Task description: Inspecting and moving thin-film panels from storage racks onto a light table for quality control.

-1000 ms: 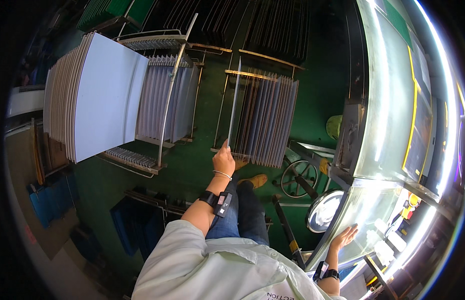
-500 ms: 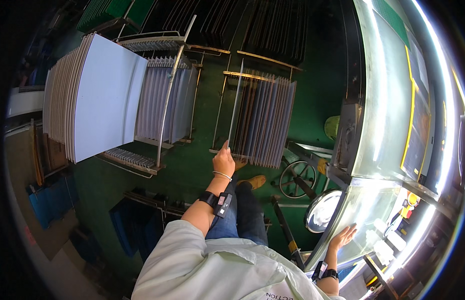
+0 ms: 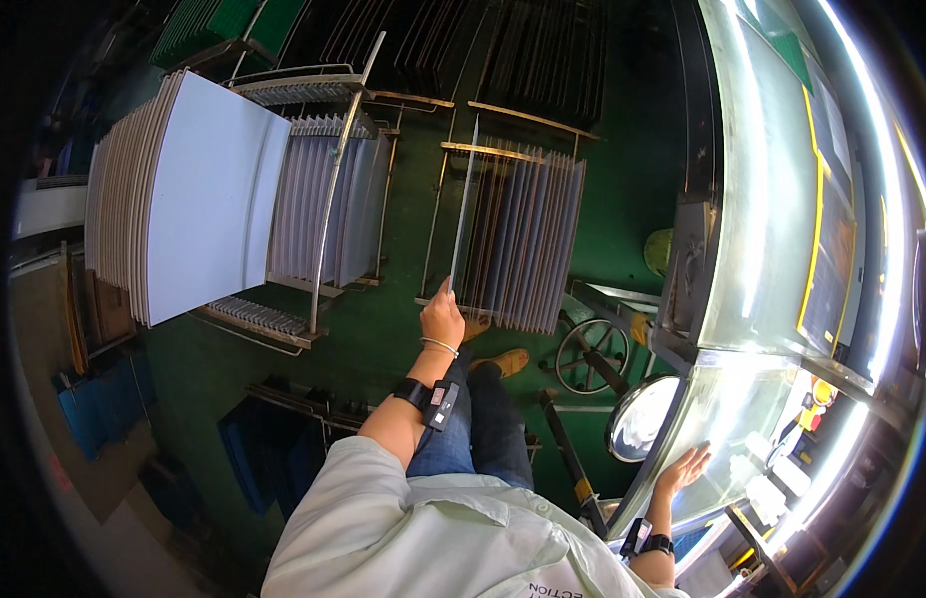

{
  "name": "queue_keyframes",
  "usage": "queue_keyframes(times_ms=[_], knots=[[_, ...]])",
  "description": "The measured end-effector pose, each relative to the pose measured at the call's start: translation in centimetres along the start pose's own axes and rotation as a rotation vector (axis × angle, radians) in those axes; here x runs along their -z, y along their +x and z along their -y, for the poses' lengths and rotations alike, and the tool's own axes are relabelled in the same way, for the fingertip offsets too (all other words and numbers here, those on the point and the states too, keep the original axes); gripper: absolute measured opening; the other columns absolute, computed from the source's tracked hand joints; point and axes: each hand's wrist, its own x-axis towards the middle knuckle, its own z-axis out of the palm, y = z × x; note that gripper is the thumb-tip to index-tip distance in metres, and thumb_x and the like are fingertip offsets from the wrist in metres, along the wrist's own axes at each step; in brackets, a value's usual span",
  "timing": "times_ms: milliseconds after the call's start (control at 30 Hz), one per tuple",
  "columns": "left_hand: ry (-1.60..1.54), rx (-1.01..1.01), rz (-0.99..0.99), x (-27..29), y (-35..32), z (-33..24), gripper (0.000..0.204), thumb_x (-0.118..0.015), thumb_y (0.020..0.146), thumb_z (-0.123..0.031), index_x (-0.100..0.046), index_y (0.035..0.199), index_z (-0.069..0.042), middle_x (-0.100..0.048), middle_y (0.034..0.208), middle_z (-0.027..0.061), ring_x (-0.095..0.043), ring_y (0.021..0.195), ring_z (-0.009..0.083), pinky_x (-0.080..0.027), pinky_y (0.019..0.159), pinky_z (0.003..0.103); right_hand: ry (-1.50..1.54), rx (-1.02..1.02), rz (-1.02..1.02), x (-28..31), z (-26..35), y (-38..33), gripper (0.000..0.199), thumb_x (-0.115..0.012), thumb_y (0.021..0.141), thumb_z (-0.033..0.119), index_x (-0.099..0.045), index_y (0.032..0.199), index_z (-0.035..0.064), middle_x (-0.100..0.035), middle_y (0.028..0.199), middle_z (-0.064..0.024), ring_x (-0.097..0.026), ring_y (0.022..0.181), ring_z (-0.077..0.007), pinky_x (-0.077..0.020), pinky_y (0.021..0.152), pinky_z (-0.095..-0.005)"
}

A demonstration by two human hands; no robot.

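Panel (image 3: 463,214), thin and seen almost edge-on, runs up the middle of the frame, along the left side of a rack (image 3: 508,153) of similar sheets (image 3: 537,239). I pinch its near end between the fingers of my left hand (image 3: 442,319). My right hand (image 3: 682,472) is at lower right, fingers stretched over the bright glass counter (image 3: 734,424) — whether it presses there I cannot tell. Pale boards (image 3: 216,199) fill the upper left.

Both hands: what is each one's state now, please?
Left hand: closed, pinching a thin panel by its edge.
Right hand: open, on or just above the lit glass surface.
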Motion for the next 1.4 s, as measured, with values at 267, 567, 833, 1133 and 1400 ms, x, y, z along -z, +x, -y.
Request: queue_keyframes(times_ms=[267, 567, 833, 1133, 1400], knots=[[0.085, 0.014, 0.029, 0.3, 0.3, -0.4, 0.03, -0.047, 0.082, -0.004, -0.053, 0.111, -0.004, -0.061, 0.083, 0.0222, -0.058, 0.074, 0.0379, -0.047, 0.065, 0.046, 0.005, -0.001, -0.006, 0.3, 0.4, -0.2, 0.05, -0.026, 0.095, 0.037, -0.027, 0.138, 0.0122, -0.027, 0.14, -0.015, -0.02, 0.131, -0.0296, -0.0129, 0.106, -0.0413], [0.139, 0.031, 0.062, -0.1, 0.2, -0.7, 0.029, -0.047, 0.083, -0.005, -0.052, 0.111, -0.003, -0.061, 0.083, 0.0218, -0.059, 0.073, 0.038, -0.048, 0.065, 0.045, 0.043, -0.006, -0.026, -0.1, -0.2, 0.1, 0.05, -0.026, 0.095, 0.038, -0.027, 0.138, 0.0136, -0.028, 0.14, -0.0143, -0.021, 0.131, -0.0296, -0.0139, 0.105, -0.0415], [0.183, 0.048, 0.085, -0.1, 0.7, -1.6, 0.028, -0.047, 0.082, -0.005, -0.052, 0.11, -0.001, -0.061, 0.083, 0.0209, -0.059, 0.074, 0.0368, -0.049, 0.065, 0.045, 0.044, -0.006, 0.004, 0.2, 0.2, 0.1, 0.05, -0.025, 0.095, 0.039, -0.025, 0.139, 0.0137, -0.027, 0.141, -0.0135, -0.019, 0.132, -0.029, -0.0123, 0.105, -0.0414], [0.215, 0.07, 0.115, 0.3, 0.9, -2.0, 0.03, -0.047, 0.08, -0.002, -0.052, 0.11, -0.002, -0.061, 0.086, 0.0199, -0.06, 0.074, 0.0358, -0.049, 0.066, 0.044, 0.054, -0.02, 0.037, 1.1, 0.9, -0.1, 0.051, -0.026, 0.095, 0.039, -0.025, 0.138, 0.0133, -0.025, 0.141, -0.0151, -0.018, 0.132, -0.0293, -0.012, 0.105, -0.0419], [0.231, 0.06, 0.143, -0.2, 0.9, -2.4, 0.036, -0.049, 0.075, 0.0, -0.051, 0.111, -0.001, -0.062, 0.087, 0.0195, -0.061, 0.077, 0.0349, -0.05, 0.069, 0.042, 0.034, -0.001, 0.05, 1.4, 1.0, 0.0, 0.051, -0.027, 0.095, 0.038, -0.026, 0.138, 0.0114, -0.026, 0.141, -0.016, -0.017, 0.132, -0.0303, -0.0127, 0.105, -0.041]])
